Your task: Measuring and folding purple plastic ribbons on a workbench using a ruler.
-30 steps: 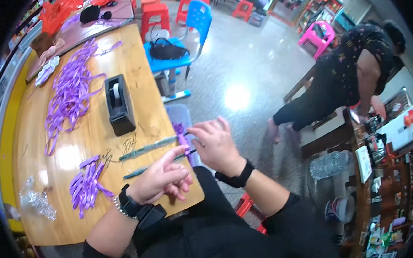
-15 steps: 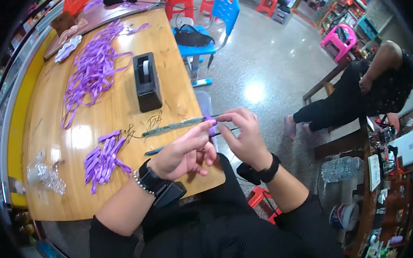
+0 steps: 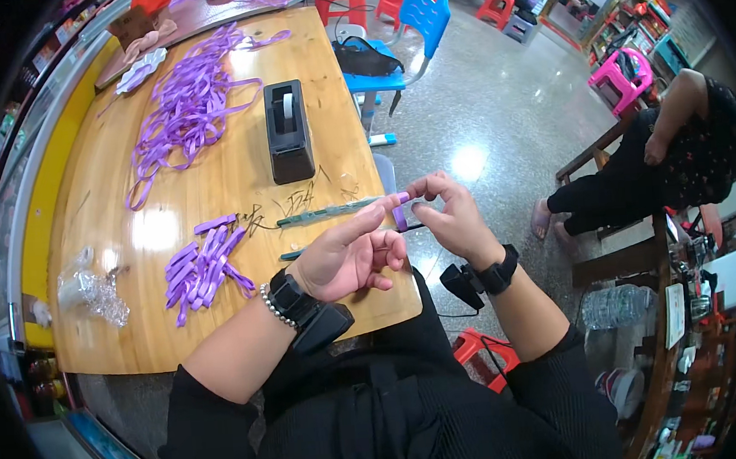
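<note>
A short piece of purple ribbon [image 3: 399, 219] is between my hands, over the table's right edge. My left hand [image 3: 349, 261] has its thumb and forefinger stretched to the ribbon and appears to pinch its upper part; the other fingers curl loosely, palm up. From the other side, my right hand [image 3: 450, 218] bends thumb and forefinger toward the same ribbon, their grip partly hidden. A long green strip [image 3: 320, 216] runs along the tabletop toward the ribbon. A second green strip [image 3: 291, 255] disappears behind my left hand.
On the wooden table [image 3: 137, 339] lie cut purple ribbons [image 3: 209, 270], a heap of long purple ribbon [image 3: 185, 114], a black tape dispenser [image 3: 289, 137] and crumpled clear plastic [image 3: 95, 291]. A blue chair [image 3: 422, 21] stands beyond the right edge. Another person [image 3: 653, 158] sits at right.
The whole scene has shifted right and slightly up in the picture. Both hands stay together at the purple ribbon, with the right fingers slightly changed in pose.
</note>
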`<action>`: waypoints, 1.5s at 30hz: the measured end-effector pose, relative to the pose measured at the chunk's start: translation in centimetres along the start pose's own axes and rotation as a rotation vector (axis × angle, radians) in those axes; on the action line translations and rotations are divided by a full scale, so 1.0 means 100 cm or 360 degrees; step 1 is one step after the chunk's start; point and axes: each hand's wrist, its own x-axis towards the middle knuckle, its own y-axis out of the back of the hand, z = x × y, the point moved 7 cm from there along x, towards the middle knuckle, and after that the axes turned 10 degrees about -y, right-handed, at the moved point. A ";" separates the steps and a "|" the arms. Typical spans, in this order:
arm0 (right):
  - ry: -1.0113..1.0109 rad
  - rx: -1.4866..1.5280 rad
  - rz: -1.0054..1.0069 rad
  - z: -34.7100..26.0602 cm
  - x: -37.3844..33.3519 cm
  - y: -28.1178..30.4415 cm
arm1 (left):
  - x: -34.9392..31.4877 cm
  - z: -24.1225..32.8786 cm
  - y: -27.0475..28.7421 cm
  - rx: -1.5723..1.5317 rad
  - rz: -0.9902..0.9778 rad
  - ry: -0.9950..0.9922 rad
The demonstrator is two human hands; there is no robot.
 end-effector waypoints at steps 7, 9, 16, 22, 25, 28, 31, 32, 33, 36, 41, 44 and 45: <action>0.0137 -0.0063 -0.0130 0.007 0.010 -0.008 | 0.003 0.006 0.002 0.0081 -0.0033 -0.0056; 0.0197 -0.0152 -0.0114 0.007 0.011 -0.009 | 0.003 0.007 0.004 0.0084 -0.0032 -0.0069; 0.0464 -0.0423 -0.0150 -0.005 0.023 -0.002 | 0.005 0.011 -0.001 0.0154 -0.0070 -0.0076; 0.0580 -0.0386 -0.0285 -0.007 0.039 -0.004 | 0.005 0.010 0.001 0.0080 -0.0104 -0.0049; 0.0499 -0.0185 -0.0408 -0.002 0.049 -0.007 | 0.004 0.012 -0.004 0.0142 -0.0069 -0.0065; 0.0416 0.0043 -0.0542 0.011 0.059 -0.009 | 0.005 0.011 -0.003 0.0210 -0.0040 -0.0092; 0.0318 0.0149 -0.0714 0.023 0.071 -0.011 | 0.003 0.012 0.000 0.0288 0.0053 -0.0094; 0.0226 0.0137 -0.0819 0.031 0.074 -0.014 | 0.003 0.012 0.000 0.0287 0.0059 -0.0083; 0.0216 0.0108 -0.0847 0.035 0.077 -0.015 | 0.003 0.012 0.001 0.0282 0.0084 -0.0086; 0.0109 0.0059 -0.1023 0.049 0.082 -0.021 | 0.003 0.014 0.000 0.0267 0.0120 -0.0089; 0.0160 -0.0019 -0.1111 0.063 0.087 -0.026 | 0.004 0.014 0.005 0.0218 0.0168 -0.0094; 0.0038 0.0036 -0.1291 0.080 0.082 -0.033 | 0.003 0.014 0.006 0.0135 0.0170 -0.0117; -0.0038 0.0045 -0.1401 0.088 0.077 -0.040 | 0.003 0.015 0.006 0.0113 0.0165 -0.0128</action>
